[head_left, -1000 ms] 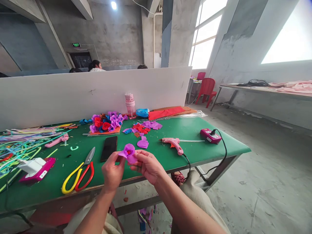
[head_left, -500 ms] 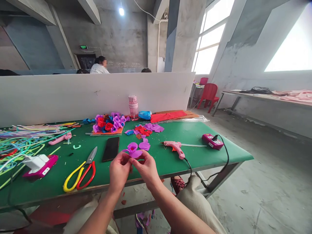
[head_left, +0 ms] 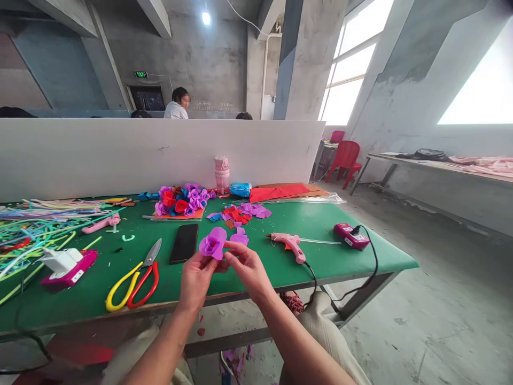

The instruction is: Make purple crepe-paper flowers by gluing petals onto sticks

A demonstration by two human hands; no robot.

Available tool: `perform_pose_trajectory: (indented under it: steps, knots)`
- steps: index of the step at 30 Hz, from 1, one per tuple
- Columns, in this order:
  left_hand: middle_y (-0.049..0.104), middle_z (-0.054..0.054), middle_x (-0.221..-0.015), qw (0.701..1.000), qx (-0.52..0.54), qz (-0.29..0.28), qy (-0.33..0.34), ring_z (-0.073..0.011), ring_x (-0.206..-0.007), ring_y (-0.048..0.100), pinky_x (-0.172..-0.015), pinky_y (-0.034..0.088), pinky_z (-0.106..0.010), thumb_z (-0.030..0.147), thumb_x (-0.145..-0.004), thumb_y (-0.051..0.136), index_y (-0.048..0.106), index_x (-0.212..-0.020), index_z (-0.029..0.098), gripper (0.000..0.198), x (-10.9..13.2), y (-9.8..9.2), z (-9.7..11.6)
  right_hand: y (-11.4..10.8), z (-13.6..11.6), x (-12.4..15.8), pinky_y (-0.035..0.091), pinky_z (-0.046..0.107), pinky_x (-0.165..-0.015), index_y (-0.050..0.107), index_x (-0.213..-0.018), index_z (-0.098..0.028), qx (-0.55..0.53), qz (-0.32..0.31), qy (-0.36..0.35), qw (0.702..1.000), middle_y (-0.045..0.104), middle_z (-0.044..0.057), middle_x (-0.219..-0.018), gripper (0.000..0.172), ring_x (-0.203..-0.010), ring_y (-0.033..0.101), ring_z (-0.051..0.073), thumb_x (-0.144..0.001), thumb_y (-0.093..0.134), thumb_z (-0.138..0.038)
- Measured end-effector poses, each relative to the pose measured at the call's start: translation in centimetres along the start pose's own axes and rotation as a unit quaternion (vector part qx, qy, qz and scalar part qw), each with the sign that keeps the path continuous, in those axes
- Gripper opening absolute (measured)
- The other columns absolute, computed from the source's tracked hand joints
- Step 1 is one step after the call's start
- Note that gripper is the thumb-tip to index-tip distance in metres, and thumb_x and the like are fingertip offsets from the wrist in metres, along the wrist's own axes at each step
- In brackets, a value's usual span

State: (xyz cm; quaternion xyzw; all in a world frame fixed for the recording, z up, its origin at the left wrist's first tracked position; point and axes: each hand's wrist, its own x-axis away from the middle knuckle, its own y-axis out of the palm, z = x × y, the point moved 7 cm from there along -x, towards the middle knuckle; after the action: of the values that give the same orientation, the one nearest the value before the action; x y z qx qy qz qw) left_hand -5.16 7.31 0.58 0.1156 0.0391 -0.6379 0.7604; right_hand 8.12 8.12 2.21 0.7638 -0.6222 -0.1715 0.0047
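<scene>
A purple paper flower (head_left: 213,241) is held above the front edge of the green table (head_left: 304,216), its layered petals tipped towards me. My left hand (head_left: 195,280) grips its base from below with closed fingers. My right hand (head_left: 251,271) pinches the flower's right edge between thumb and fingers. Just behind the right hand lie loose purple petals (head_left: 239,238). A pink hot glue gun (head_left: 289,243) rests to the right, a glue stick in its back end. Left of my hands are a black phone (head_left: 184,243) and scissors (head_left: 138,280) with yellow and red handles.
Finished paper flowers (head_left: 182,202) are piled at the back, beside cut petals (head_left: 240,214) and a pink bottle (head_left: 222,176). Colourful glue sticks (head_left: 44,222) cover the left end. Magenta power strips (head_left: 350,237) sit at both sides. A white board (head_left: 160,155) stands behind.
The flower has been raised slightly and turned, so its petals face me more. My right hand has shifted from beneath the petals to the flower's right edge.
</scene>
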Motion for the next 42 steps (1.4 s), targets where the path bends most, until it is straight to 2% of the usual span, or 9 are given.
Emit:
perform_pose_trajectory:
  steps: [3, 5, 8, 12, 15, 22, 28, 34, 42]
  knots:
    - [0.064, 0.001, -0.06, 0.99, -0.09, 0.063, 0.09, -0.014, -0.058, 0.059, -0.061, 0.049, -0.024, 0.036, -0.07, 0.07, 0.066, -0.072, 0.016, 0.02, -0.3, -1.7, 1.2, -0.6, -1.0, 0.3, 0.043, 0.026, -0.071, 0.064, -0.082, -0.019, -0.029, 0.049, -0.002, 0.998, 0.062, 0.002, -0.078, 0.023, -0.073, 0.054, 0.014, -0.076, 0.064, -0.04]
    - [0.061, 0.003, -0.059, 0.976, -0.144, 0.087, 0.14, -0.0116, -0.059, 0.055, -0.059, 0.044, -0.02, 0.032, -0.071, 0.068, 0.065, -0.066, 0.016, 0.017, -0.2, -2.4, 2.0, -0.3, -1.6, 0.7, 0.042, 0.026, -0.07, 0.061, -0.076, -0.018, -0.055, 0.044, 0.012, 0.997, 0.059, 0.0, -0.073, 0.024, -0.07, 0.052, 0.013, -0.077, 0.063, -0.042]
    - [0.057, 0.004, -0.059, 0.959, -0.194, 0.102, 0.179, -0.0093, -0.057, 0.048, -0.055, 0.039, -0.017, 0.029, -0.073, 0.065, 0.063, -0.066, 0.016, 0.015, 0.1, -2.7, 2.8, 0.4, -1.9, 1.1, 0.041, 0.025, -0.068, 0.061, -0.076, -0.018, -0.075, 0.022, 0.046, 0.996, 0.058, -0.001, -0.07, 0.023, -0.067, 0.051, 0.012, -0.073, 0.066, -0.04]
    - [0.052, 0.005, -0.058, 0.952, -0.221, 0.095, 0.188, -0.0085, -0.056, 0.042, -0.054, 0.036, -0.017, 0.03, -0.074, 0.063, 0.064, -0.069, 0.016, 0.015, 0.2, -2.4, 2.6, 0.7, -1.7, 1.1, 0.039, 0.023, -0.063, 0.059, -0.072, -0.017, -0.062, 0.031, 0.044, 0.997, 0.057, -0.002, -0.067, 0.022, -0.063, 0.049, 0.01, -0.07, 0.068, -0.037]
    - [0.051, 0.005, -0.057, 0.959, -0.205, 0.077, 0.18, -0.0091, -0.057, 0.042, -0.054, 0.036, -0.017, 0.033, -0.073, 0.064, 0.063, -0.067, 0.016, 0.018, 0.1, -2.1, 2.1, 0.6, -1.3, 1.0, 0.039, 0.023, -0.06, 0.056, -0.068, -0.017, -0.069, 0.042, 0.052, 0.995, 0.056, -0.003, -0.062, 0.025, -0.058, 0.048, 0.009, -0.07, 0.068, -0.04]
    - [0.056, 0.003, -0.06, 0.977, -0.157, 0.032, 0.138, -0.0112, -0.06, 0.046, -0.057, 0.039, -0.019, 0.035, -0.07, 0.068, 0.066, -0.069, 0.016, 0.019, -0.3, -1.5, 1.0, 0.5, -0.5, 1.2, 0.044, 0.023, -0.057, 0.053, -0.068, -0.017, -0.147, 0.046, 0.143, 0.978, 0.057, -0.003, -0.057, 0.027, -0.051, 0.052, 0.009, -0.066, 0.068, -0.039]
    - [0.058, 0.003, -0.062, 0.978, -0.162, 0.028, 0.125, -0.0107, -0.061, 0.046, -0.058, 0.04, -0.019, 0.032, -0.069, 0.07, 0.068, -0.074, 0.016, 0.017, -0.4, -1.4, 0.4, 0.1, -1.7, 1.0, 0.044, 0.021, -0.059, 0.059, -0.073, -0.016, -0.079, 0.051, 0.075, 0.993, 0.058, -0.002, -0.066, 0.014, -0.059, 0.052, 0.009, -0.066, 0.066, -0.026]
    - [0.058, 0.003, -0.062, 0.967, -0.2, 0.02, 0.154, -0.0111, -0.061, 0.047, -0.058, 0.04, -0.019, 0.032, -0.069, 0.069, 0.069, -0.075, 0.016, 0.017, -0.1, -1.3, 1.0, -0.3, -2.0, 1.0, 0.046, 0.024, -0.06, 0.06, -0.077, -0.017, -0.004, 0.062, 0.015, 0.998, 0.059, -0.002, -0.068, 0.01, -0.061, 0.053, 0.011, -0.07, 0.061, -0.025]
    - [0.061, 0.002, -0.066, 0.952, -0.244, 0.015, 0.185, -0.0114, -0.061, 0.051, -0.059, 0.042, -0.019, 0.033, -0.074, 0.063, 0.069, -0.078, 0.017, 0.017, 0.0, -1.1, 1.2, -0.8, -3.5, 1.3, 0.044, 0.024, -0.061, 0.065, -0.079, -0.019, 0.162, 0.083, -0.049, 0.982, 0.066, 0.0, -0.073, 0.011, -0.065, 0.057, 0.013, -0.075, 0.056, -0.022]
